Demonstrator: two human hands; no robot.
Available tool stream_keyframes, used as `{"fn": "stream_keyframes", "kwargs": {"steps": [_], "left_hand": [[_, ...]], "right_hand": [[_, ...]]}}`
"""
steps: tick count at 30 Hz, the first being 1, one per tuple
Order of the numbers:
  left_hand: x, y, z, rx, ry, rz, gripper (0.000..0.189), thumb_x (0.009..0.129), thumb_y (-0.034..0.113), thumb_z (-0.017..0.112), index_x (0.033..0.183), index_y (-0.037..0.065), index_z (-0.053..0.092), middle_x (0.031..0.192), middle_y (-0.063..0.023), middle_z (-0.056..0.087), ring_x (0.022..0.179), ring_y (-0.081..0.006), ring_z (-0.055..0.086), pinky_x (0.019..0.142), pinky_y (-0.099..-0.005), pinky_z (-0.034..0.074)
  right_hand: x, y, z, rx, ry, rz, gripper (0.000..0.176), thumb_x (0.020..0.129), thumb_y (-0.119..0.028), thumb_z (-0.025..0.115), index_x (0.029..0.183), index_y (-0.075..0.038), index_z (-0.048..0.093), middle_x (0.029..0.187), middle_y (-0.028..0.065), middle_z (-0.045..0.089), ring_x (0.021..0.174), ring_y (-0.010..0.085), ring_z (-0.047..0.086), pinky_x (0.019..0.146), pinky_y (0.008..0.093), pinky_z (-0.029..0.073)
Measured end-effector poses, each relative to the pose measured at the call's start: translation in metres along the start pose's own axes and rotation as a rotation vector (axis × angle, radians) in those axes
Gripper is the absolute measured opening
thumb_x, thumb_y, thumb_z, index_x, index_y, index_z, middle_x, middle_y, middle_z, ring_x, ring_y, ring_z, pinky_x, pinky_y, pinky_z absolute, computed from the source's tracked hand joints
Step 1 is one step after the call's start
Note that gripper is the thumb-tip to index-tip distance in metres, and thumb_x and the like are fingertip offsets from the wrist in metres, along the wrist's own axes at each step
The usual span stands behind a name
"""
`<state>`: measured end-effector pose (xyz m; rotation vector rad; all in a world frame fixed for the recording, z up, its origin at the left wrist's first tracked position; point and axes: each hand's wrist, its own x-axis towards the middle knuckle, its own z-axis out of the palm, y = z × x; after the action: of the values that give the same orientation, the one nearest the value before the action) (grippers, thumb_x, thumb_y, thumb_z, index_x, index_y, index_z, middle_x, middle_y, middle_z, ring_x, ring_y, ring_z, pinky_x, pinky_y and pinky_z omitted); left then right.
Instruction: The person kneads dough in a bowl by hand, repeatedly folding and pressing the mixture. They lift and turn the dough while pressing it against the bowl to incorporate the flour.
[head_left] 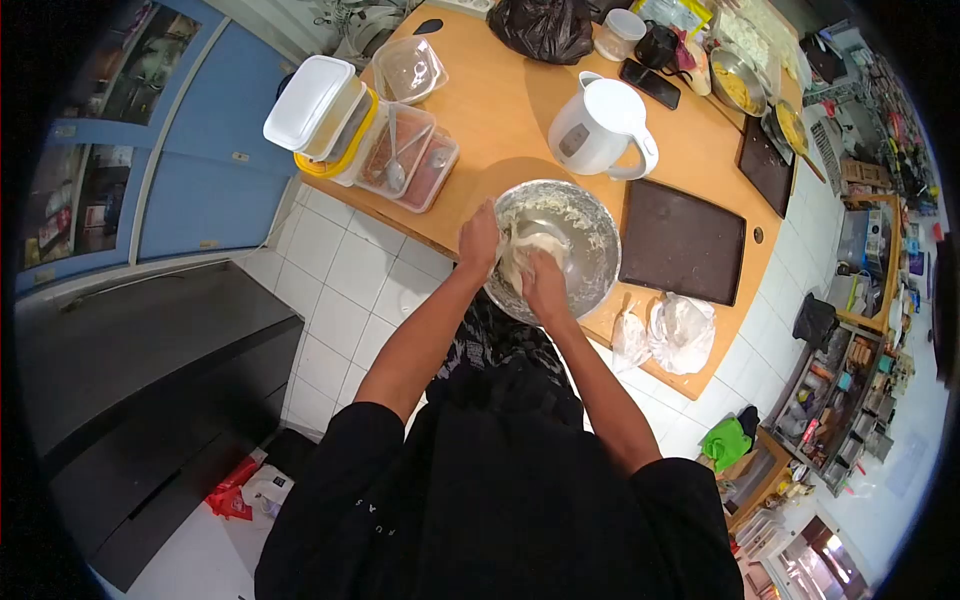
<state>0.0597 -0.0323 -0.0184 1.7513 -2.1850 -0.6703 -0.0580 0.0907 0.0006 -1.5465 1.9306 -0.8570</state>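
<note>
A metal mixing bowl (pixel 605 245) stands at the table's near edge, its inner wall smeared with flour and dough bits. Pale, sticky dough (pixel 535 245) lies on the bowl's left side. My left hand (pixel 480 238) is closed round the bowl's left rim. Inside the bowl, my right hand (pixel 545 288) presses into the dough with curled fingers; the fingertips are partly hidden. To the right of the bowl lies a dark baking tray (pixel 685 240).
A white electric kettle (pixel 600 125) stands behind the bowl on the wooden table (pixel 500 100). Stacked plastic containers (pixel 325 110) and a container with a spoon (pixel 395 160) sit left. Plastic bags (pixel 683 332) lie near the right front corner; a phone (pixel 650 84) lies farther back.
</note>
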Motion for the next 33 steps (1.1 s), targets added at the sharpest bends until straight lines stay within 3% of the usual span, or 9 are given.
{"fn": "stream_keyframes", "kwargs": {"steps": [5, 8, 11, 14, 17, 20, 26, 30, 33], "left_hand": [[0.001, 0.002, -0.004, 0.009, -0.06, -0.043, 0.035, 0.09, 0.009, 0.051, 0.124, 0.0, 0.052, 0.1, -0.0232, 0.066, 0.091, -0.0397, 0.065, 0.078, -0.0472, 0.052], [0.002, 0.002, -0.006, 0.002, -0.056, -0.022, 0.032, 0.093, 0.01, 0.047, 0.123, 0.0, 0.052, 0.101, -0.0241, 0.066, 0.09, -0.0399, 0.065, 0.078, -0.0477, 0.052], [-0.001, 0.006, -0.01, -0.013, -0.04, 0.005, 0.031, 0.093, 0.011, 0.046, 0.121, -0.001, 0.052, 0.1, -0.0245, 0.066, 0.09, -0.04, 0.065, 0.078, -0.0477, 0.051], [-0.002, 0.0, -0.006, -0.024, -0.025, 0.002, 0.032, 0.091, 0.008, 0.048, 0.122, -0.002, 0.052, 0.107, -0.0226, 0.065, 0.093, -0.0389, 0.065, 0.081, -0.0473, 0.052], [0.0, 0.0, -0.003, 0.01, -0.072, -0.04, 0.036, 0.089, 0.006, 0.049, 0.124, -0.001, 0.052, 0.11, -0.0216, 0.064, 0.094, -0.0385, 0.065, 0.082, -0.0471, 0.052], [0.001, 0.003, -0.012, 0.022, -0.121, -0.021, 0.037, 0.088, 0.006, 0.048, 0.125, -0.001, 0.051, 0.11, -0.0216, 0.064, 0.093, -0.039, 0.065, 0.081, -0.0473, 0.052], [0.003, 0.007, -0.013, 0.005, -0.131, -0.025, 0.036, 0.09, 0.008, 0.048, 0.125, 0.001, 0.052, 0.109, -0.0219, 0.065, 0.092, -0.0397, 0.065, 0.08, -0.0475, 0.052], [0.004, 0.007, -0.012, 0.039, -0.168, -0.055, 0.035, 0.09, 0.008, 0.048, 0.124, 0.002, 0.053, 0.106, -0.0213, 0.065, 0.09, -0.0403, 0.065, 0.078, -0.047, 0.052], [0.002, -0.003, -0.002, -0.031, -0.063, 0.017, 0.034, 0.089, 0.007, 0.049, 0.122, 0.003, 0.053, 0.105, -0.022, 0.065, 0.089, -0.0409, 0.065, 0.076, -0.0473, 0.053]], "right_hand": [[-0.034, -0.005, -0.036, 0.023, -0.216, -0.137, 0.041, 0.083, -0.007, 0.064, 0.123, -0.005, 0.057, 0.105, 0.018, 0.065, 0.099, 0.0374, 0.063, 0.094, 0.0428, 0.047], [-0.031, 0.011, -0.039, 0.371, -0.11, 0.27, 0.035, 0.085, -0.015, 0.065, 0.119, -0.007, 0.06, 0.103, 0.0156, 0.065, 0.096, 0.0366, 0.063, 0.08, 0.044, 0.051], [0.001, 0.009, -0.036, -0.076, 0.163, 0.233, 0.037, 0.087, -0.022, 0.064, 0.121, -0.009, 0.06, 0.102, 0.0143, 0.064, 0.093, 0.0328, 0.065, 0.071, 0.0432, 0.052], [0.033, -0.005, -0.024, -0.323, -0.106, 0.404, 0.044, 0.087, -0.031, 0.062, 0.125, -0.008, 0.059, 0.103, 0.0155, 0.061, 0.1, 0.0329, 0.061, 0.079, 0.0492, 0.049], [0.035, 0.0, 0.013, -0.502, 0.153, 0.167, 0.039, 0.089, -0.035, 0.058, 0.117, -0.009, 0.064, 0.11, 0.0157, 0.059, 0.114, 0.0335, 0.052, 0.096, 0.0535, 0.039], [0.028, 0.006, 0.052, -0.527, 0.317, -0.014, 0.034, 0.09, -0.035, 0.056, 0.105, -0.005, 0.064, 0.106, 0.0153, 0.058, 0.11, 0.0354, 0.049, 0.098, 0.059, 0.034], [0.024, 0.0, 0.047, -0.461, 0.257, 0.002, 0.024, 0.086, -0.031, 0.056, 0.088, -0.009, 0.061, 0.095, 0.0114, 0.058, 0.099, 0.0314, 0.053, 0.096, 0.0537, 0.037], [0.034, 0.012, 0.041, -0.435, 0.221, -0.037, 0.018, 0.082, -0.024, 0.058, 0.077, -0.007, 0.06, 0.084, 0.0101, 0.06, 0.09, 0.031, 0.056, 0.085, 0.0461, 0.042], [0.052, 0.027, 0.04, -0.42, 0.266, -0.094, 0.019, 0.081, -0.022, 0.058, 0.069, -0.007, 0.059, 0.074, 0.0097, 0.059, 0.076, 0.0302, 0.058, 0.076, 0.0426, 0.045]]}}
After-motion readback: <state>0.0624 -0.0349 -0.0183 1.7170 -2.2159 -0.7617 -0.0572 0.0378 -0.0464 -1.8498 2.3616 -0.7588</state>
